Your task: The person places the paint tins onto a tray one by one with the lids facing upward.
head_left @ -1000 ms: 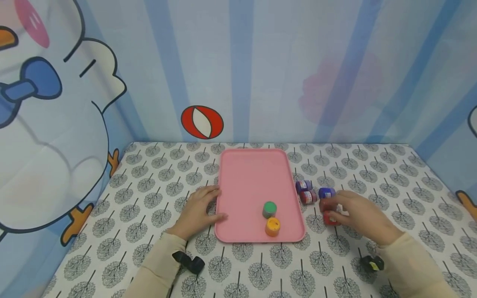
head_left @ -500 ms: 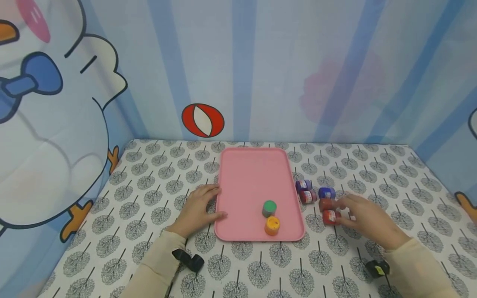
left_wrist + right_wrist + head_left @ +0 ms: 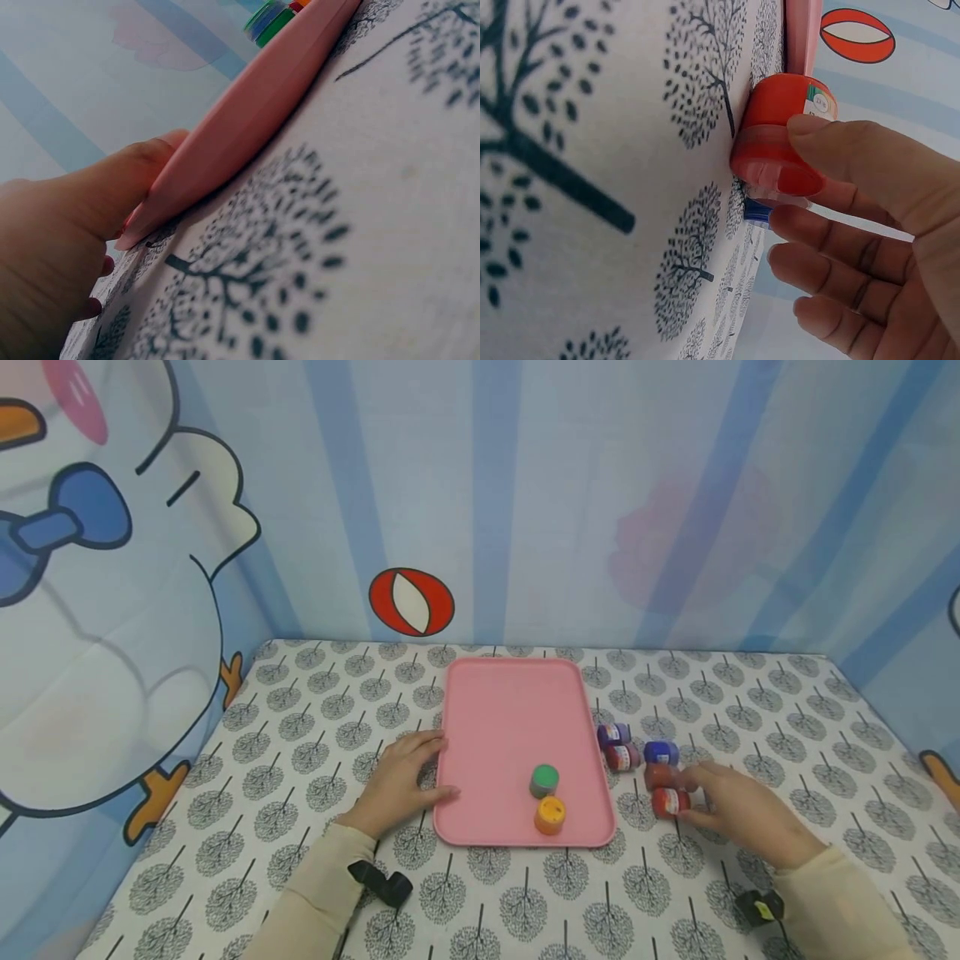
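My left hand (image 3: 400, 783) rests at the left edge of a pink tray (image 3: 510, 702), its thumb (image 3: 135, 172) over the rim. A green-lidded paint jar (image 3: 544, 782) and an orange paint jar (image 3: 550, 816) stand upright in the tray. Right of the tray, my right hand (image 3: 738, 810) has its fingers spread loosely beside a red paint jar (image 3: 667, 803) lying on its side. In the right wrist view the thumb touches that red jar (image 3: 780, 112). The index fingertip is near a brownish-red paint jar (image 3: 662, 778) just behind; whether it touches is unclear.
A blue paint jar (image 3: 662, 752) lies behind the brownish-red one. Closer to the tray lie a purple paint jar (image 3: 613, 734) and a dark red paint jar (image 3: 622, 757), side by side. Tree-patterned cloth (image 3: 330, 693) covers the table; a curtain (image 3: 555, 510) hangs behind.
My right hand has drawn back to the right from over the red and brownish-red jars, uncovering them. Those two jars shift slightly toward it. The left hand stays at the tray.
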The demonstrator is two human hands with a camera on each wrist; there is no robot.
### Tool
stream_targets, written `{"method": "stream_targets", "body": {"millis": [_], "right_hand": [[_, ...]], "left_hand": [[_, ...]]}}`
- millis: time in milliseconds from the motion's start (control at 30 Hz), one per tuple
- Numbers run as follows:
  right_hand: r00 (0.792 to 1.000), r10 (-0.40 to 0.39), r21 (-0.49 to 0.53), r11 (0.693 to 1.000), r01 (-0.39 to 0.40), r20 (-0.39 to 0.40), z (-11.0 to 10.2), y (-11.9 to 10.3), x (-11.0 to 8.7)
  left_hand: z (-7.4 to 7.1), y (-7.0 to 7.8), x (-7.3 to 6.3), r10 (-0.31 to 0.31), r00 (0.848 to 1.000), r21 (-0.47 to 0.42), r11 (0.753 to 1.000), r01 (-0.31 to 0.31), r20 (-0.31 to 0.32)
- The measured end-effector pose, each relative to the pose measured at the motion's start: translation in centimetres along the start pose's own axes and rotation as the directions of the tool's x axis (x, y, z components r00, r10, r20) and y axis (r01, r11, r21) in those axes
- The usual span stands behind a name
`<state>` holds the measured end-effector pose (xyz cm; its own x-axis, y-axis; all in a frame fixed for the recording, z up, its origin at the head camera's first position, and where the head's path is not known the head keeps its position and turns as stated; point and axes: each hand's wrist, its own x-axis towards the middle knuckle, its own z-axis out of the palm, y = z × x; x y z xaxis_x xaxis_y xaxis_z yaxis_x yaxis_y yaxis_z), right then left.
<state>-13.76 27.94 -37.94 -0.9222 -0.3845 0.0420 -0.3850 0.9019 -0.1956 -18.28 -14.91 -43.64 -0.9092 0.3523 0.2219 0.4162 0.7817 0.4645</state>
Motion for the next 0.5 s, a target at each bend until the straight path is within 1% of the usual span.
{"method": "stream_targets", "body": {"millis": [233, 500], "right_hand": [[1.000, 0.011, 0.061, 0.998, -0.012, 0.019, 0.09, 0.02, -0.16], [0.998, 0.009, 0.059, 0.998, -0.012, 0.057, 0.13, -0.03, -0.21]], "left_hand": [[0.07, -0.08, -0.02, 0.000, 1.000, -0.005, 1.000, 0.000, -0.007], [0.19, -0.19, -0.01, 0.005, 1.000, 0.002, 1.000, -0.005, -0.010]]}}
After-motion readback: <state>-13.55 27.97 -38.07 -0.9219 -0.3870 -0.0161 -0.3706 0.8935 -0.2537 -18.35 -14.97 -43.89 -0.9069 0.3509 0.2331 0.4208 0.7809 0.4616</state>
